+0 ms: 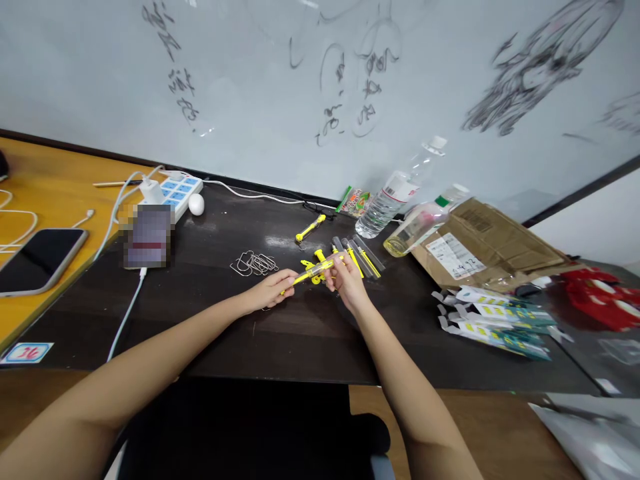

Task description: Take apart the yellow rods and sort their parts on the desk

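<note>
My left hand [271, 291] pinches the lower left end of a slim yellow rod with a clear tube [313, 270]. My right hand [349, 283] closes its fingers round the upper right end, so the piece slants between both hands above the dark table. Just behind it lie small yellow plastic parts [319, 255], partly covered by the piece. To the right of these rest several clear tubes with yellow strips [364, 257]. Left of the parts is a loose pile of bent metal hooks [253, 263]. Farther back a similar yellow-ended piece [310, 228] lies alone.
A water bottle [389, 200], a second bottle [423, 223] and a cardboard package [480, 243] stand at the back right, with flattened boxes [495, 320] nearer. On the left are a power strip [183, 193], a blurred-out phone-like device [149, 237] on a cable and a dark phone [40, 260].
</note>
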### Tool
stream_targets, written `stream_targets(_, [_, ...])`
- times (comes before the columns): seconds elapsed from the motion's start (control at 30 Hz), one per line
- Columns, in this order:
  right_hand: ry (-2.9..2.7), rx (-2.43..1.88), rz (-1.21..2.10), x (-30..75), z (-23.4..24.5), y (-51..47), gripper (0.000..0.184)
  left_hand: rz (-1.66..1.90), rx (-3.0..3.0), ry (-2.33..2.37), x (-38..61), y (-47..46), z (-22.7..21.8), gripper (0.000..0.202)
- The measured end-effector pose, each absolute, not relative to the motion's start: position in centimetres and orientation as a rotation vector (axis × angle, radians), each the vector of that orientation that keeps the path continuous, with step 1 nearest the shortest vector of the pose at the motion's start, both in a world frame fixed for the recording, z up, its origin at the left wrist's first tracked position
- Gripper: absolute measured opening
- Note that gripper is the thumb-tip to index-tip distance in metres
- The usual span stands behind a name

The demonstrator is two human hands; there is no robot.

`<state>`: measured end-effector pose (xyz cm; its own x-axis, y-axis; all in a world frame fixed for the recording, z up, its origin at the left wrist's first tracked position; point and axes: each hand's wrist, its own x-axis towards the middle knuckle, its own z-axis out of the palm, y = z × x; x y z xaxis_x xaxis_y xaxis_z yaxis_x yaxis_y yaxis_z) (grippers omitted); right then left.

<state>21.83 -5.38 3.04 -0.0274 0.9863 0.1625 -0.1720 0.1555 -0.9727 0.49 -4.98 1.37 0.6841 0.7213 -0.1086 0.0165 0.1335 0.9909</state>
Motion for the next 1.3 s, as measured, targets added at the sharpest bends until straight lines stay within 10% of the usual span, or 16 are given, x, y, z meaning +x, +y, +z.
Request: stream_targets(1.3, [-1.129,-0.857,1.394,21.2,2.87,-5.8,0.033,0.52,1.073,0.686,0.07,-5.05,2.35,0.041])
